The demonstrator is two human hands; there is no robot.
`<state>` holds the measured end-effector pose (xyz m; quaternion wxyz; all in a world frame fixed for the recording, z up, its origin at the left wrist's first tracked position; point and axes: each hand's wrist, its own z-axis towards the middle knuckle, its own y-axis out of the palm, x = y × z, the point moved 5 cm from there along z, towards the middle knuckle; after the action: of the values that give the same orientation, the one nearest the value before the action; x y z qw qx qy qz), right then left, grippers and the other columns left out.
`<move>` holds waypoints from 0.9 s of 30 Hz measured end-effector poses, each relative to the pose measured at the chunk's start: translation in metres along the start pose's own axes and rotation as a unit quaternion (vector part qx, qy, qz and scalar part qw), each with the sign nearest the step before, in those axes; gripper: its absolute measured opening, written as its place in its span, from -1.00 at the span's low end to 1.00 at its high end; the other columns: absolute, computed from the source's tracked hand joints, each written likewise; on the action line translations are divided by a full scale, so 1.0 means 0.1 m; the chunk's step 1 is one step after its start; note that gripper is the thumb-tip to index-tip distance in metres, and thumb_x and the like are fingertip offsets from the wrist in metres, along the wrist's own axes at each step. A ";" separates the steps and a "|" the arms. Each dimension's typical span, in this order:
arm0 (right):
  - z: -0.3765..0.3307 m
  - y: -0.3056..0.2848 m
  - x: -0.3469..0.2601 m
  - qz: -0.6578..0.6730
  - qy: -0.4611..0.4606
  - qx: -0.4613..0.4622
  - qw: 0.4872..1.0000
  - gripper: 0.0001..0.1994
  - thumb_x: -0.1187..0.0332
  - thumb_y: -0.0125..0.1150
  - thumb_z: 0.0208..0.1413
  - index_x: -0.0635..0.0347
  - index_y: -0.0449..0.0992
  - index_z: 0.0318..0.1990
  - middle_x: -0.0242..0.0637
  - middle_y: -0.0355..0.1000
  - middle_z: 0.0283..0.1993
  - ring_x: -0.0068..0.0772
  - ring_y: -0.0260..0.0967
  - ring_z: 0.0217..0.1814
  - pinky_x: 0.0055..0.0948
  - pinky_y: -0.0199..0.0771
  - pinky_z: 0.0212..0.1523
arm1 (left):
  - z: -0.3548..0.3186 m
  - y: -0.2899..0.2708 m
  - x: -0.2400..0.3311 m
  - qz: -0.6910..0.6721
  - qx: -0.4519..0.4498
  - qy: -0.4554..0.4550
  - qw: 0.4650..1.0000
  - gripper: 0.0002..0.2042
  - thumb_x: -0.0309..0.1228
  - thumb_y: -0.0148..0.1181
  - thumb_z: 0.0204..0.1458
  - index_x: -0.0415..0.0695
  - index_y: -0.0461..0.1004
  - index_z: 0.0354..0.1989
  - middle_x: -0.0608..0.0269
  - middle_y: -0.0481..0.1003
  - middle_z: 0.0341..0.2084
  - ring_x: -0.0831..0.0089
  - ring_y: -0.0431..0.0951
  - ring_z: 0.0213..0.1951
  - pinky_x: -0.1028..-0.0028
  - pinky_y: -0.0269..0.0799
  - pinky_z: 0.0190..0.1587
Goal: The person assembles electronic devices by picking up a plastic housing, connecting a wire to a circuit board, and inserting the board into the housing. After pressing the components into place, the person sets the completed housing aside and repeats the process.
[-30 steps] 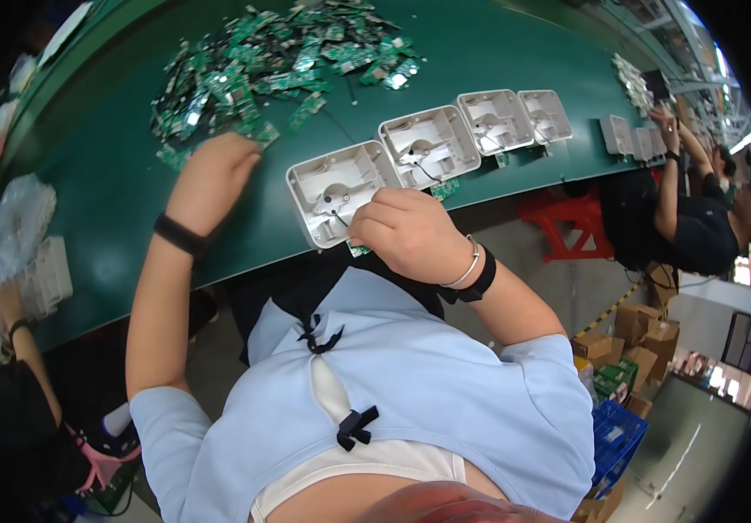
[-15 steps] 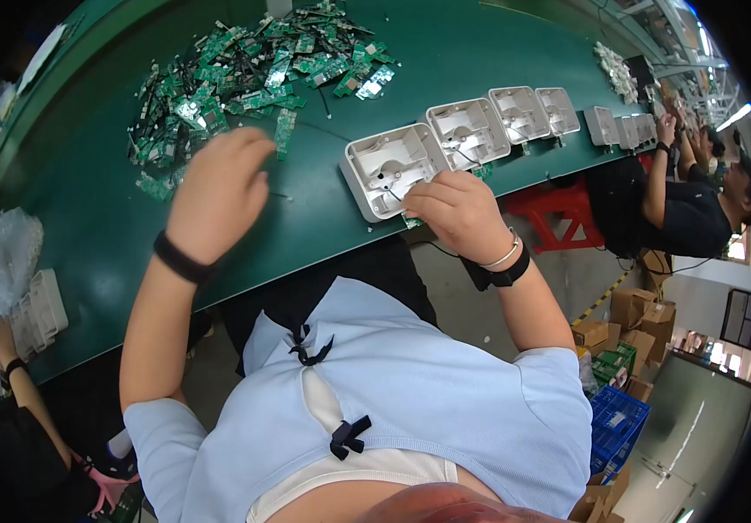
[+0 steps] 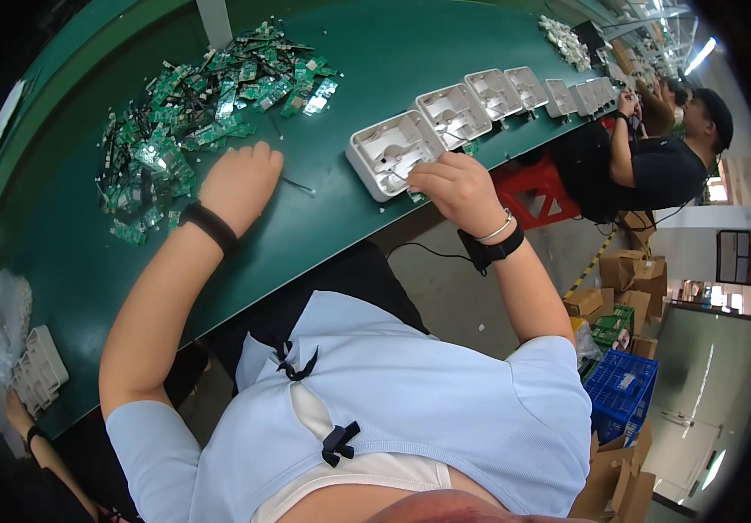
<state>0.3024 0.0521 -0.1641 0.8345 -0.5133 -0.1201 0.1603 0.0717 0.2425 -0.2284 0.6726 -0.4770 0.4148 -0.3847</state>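
My right hand (image 3: pixel 452 190) is pinched at the near right corner of the closest white plastic housing (image 3: pixel 367 166). A thin dark cable (image 3: pixel 399 176) runs inside that housing to its fingertips. Just below the fingers, a bit of green circuit board (image 3: pixel 417 198) shows at the housing's edge. My left hand (image 3: pixel 243 185) is over the table beside the heap of green circuit boards (image 3: pixel 175 131), back upward and fingers curled. Whatever those fingers hold is hidden. A short dark wire (image 3: pixel 299 186) with a pale tip shows just right of it.
More white housings (image 3: pixel 454 113) extend away to the right along the green table (image 3: pixel 305 235). White small parts (image 3: pixel 564 42) lie at the far end. A co-worker (image 3: pixel 663 144) sits to the right by a red stool (image 3: pixel 536 196). Another person's hand (image 3: pixel 18 410) is at the left.
My left hand has shifted right, away from the board heap, its fingers more curled. My right hand stays at the closest housing's corner. The whole view has turned a little.
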 end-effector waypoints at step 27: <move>0.45 -0.04 -0.61 -0.146 0.068 -0.002 0.987 -0.72 0.57 0.25 0.22 0.18 0.63 0.07 -0.20 0.58 0.12 -0.08 0.52 -0.15 -0.24 0.54 -0.13 | -1.25 -0.91 -1.21 -0.451 0.220 -0.225 0.835 -0.84 -0.38 0.23 0.13 -0.21 0.65 -0.28 0.19 0.63 -0.44 0.36 0.64 -0.40 0.38 0.55 -0.29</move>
<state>0.2308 0.0633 -0.1424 0.8541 -0.5015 -0.1376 0.0012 -0.0987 0.2900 -0.1434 0.5864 -0.5242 -0.1045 -0.6087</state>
